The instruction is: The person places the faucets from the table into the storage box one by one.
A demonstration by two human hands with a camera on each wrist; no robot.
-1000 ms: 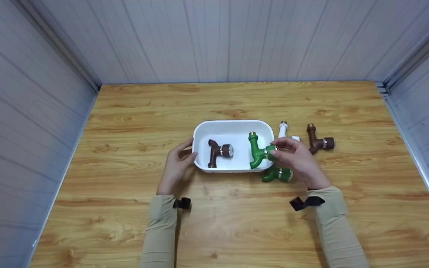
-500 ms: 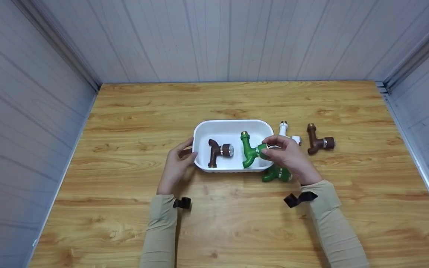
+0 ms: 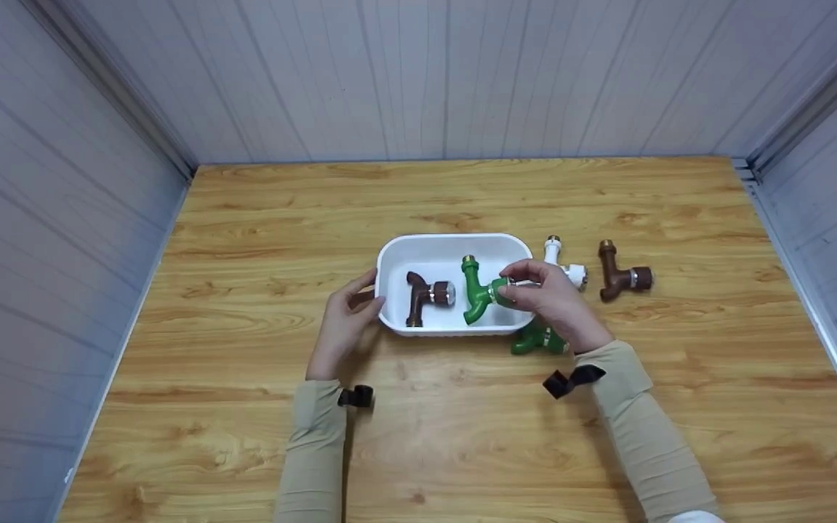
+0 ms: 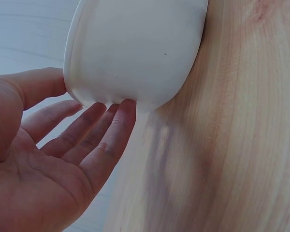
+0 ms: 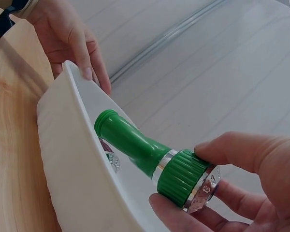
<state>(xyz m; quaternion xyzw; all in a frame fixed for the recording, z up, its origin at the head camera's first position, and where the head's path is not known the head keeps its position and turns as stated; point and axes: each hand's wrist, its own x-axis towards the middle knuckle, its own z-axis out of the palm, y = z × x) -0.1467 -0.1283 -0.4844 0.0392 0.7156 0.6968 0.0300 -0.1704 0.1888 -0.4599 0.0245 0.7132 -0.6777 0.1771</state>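
My right hand (image 3: 555,301) pinches the round knob of a green tap (image 3: 476,292) between thumb and fingers, holding it over the right half of a white plastic basin (image 3: 455,333). In the right wrist view, the held green tap (image 5: 135,145) shows a ribbed knob with a silvery cap; its outlet is hidden. My left hand (image 3: 346,323) holds the basin's left end, thumb at the rim and fingers against the outer wall (image 4: 130,53). Inside the basin, on the left, lies a brown tap (image 3: 418,298).
Right of the basin, a white tap (image 3: 553,253) lies partly behind my right hand, with another brown tap (image 3: 613,276) beyond it. A second green tap (image 3: 531,340) lies at the basin's front right corner, partly covered. Panelled walls (image 3: 418,80) surround the wooden table (image 3: 418,436).
My right hand has carried the green tap leftward, from the basin's right edge toward its middle. More of the white tap shows now. The left hand and the basin have stayed put.
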